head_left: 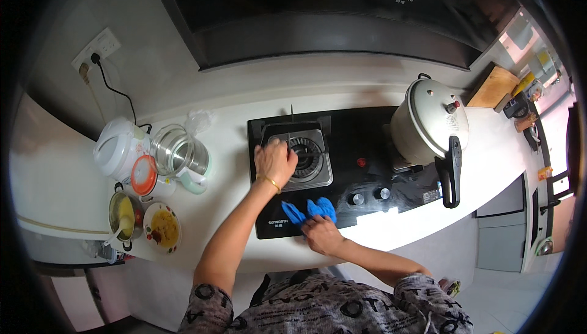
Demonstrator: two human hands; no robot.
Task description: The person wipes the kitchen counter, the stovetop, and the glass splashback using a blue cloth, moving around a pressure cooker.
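Observation:
My left hand, with a yellow bangle on the wrist, is at the left burner of a black glass gas hob. Its fingers are closed on a black metal pan support that stands tilted over the burner. Nearer to me, my right hand grips a bunched blue cloth at the hob's front edge. Two control knobs lie to the right of the cloth. Streaky marks show on the glass around them.
A pressure cooker stands on the right burner, its black handle jutting towards me. Left of the hob are a glass kettle, a red-lidded enamel mug, a pot with a ladle and a plate of food. A range hood hangs above.

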